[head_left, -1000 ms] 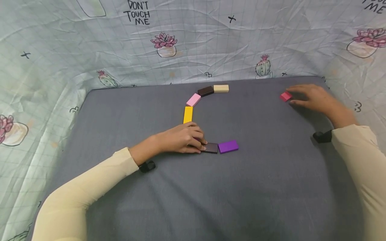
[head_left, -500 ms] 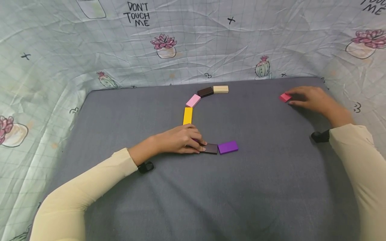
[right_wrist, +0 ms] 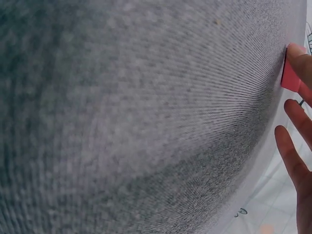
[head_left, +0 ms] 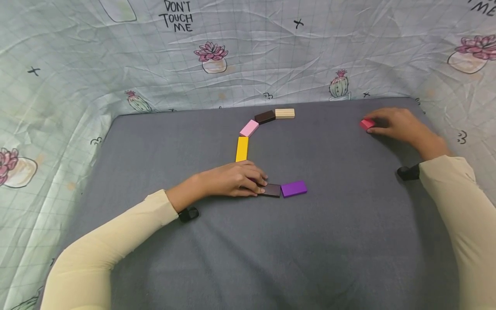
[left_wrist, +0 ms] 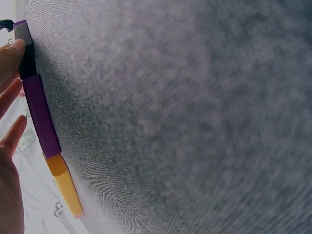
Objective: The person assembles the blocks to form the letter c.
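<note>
In the head view, my left hand (head_left: 234, 178) pinches the left end of a dark brown block (head_left: 272, 190) lying flat on the grey cloth. A purple block (head_left: 293, 188) sits at its right end. The left wrist view shows my thumb on the dark block (left_wrist: 27, 53), with another purple block (left_wrist: 41, 114) in line behind it, mostly hidden by my hand in the head view. A yellow block (head_left: 242, 149) follows. At the far right, my right hand (head_left: 399, 125) pinches a small red block (head_left: 367, 124) between thumb and index finger; the other fingers are extended.
A pink block (head_left: 249, 128), another dark brown block (head_left: 265, 117) and a pale wooden block (head_left: 284, 113) continue the curved row toward the back. Printed fabric (head_left: 263, 56) stands up along the back and sides of the grey-covered surface (head_left: 329, 249).
My right hand has shifted slightly left and its thumb and finger have closed on the red block. My left hand stays at the dark brown block, almost still.
</note>
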`<state>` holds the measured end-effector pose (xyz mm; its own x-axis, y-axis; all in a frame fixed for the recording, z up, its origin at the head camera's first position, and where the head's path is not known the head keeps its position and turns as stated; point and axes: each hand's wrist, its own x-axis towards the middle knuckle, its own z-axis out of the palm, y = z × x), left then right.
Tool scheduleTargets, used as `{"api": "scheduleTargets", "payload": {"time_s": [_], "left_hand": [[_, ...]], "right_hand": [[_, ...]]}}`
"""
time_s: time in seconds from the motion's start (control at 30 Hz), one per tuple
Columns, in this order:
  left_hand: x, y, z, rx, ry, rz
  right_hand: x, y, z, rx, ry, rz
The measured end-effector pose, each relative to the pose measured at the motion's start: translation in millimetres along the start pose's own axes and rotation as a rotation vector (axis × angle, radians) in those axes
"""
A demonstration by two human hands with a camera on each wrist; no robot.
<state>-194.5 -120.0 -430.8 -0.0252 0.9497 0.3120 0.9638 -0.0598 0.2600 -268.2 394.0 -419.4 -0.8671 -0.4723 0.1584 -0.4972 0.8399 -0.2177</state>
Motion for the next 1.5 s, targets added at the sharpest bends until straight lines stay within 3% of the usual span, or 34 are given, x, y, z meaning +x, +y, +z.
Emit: {"api": "scheduleTargets", "payload": {"time_s": [0.43, 1.0, 1.5], "left_hand": [[2.4, 0.0, 1.4, -0.003, 0.008, 0.039], [4.6, -0.6, 0.6, 0.003, -0.007, 0.049], [4.2, -1.1, 0.2, 0.012, -0.005, 0.049]], "right_hand": [[0.7, -8.0, -1.6, -0.026, 0.007, 0.008], [-5.2, -29.1, -5.4, -0.002, 0.022, -0.063], [-12.6, -66.1, -5.4, 0.052, 0.035, -0.21]]}}
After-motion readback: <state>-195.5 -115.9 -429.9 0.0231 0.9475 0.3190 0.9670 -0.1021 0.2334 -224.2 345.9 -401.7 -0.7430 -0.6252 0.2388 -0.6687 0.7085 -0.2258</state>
